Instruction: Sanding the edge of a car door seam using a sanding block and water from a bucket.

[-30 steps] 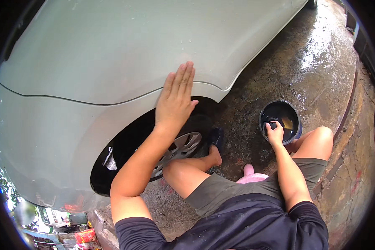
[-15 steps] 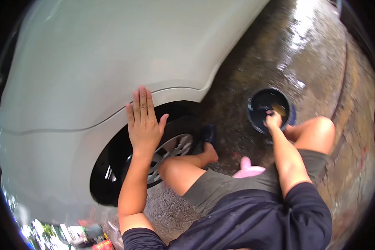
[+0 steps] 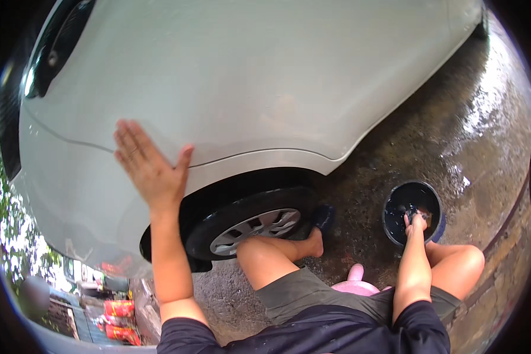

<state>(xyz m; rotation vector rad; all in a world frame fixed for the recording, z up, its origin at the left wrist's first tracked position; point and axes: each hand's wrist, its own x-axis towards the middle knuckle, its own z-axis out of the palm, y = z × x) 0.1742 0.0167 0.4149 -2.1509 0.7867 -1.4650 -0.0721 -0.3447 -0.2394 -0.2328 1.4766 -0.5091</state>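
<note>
L hand (image 3: pixel 150 174) is up over the pale car body (image 3: pixel 236 94), above the wheel arch: fingers straight & fairly close, thumb wide apart, nothing held; can't tell if the palm touches the paint. Prob. best laid flat & light, no nails. Wheel (image 3: pixel 259 230) sits lower, just R of the L forearm. Pink seat (image 3: pixel 356 288) is betw. the legs, approx. mid. R hand (image 3: pixel 418 222) is down in the dark bucket (image 3: pixel 392 197), which stands on the wet floor (image 3: pixel 366 189) by the R leg, well apart from the car. R fingers look curled, poss. round smth dark; can't tell what or how tight. I'd lift slowly, so drips fall inside the rim.
</note>
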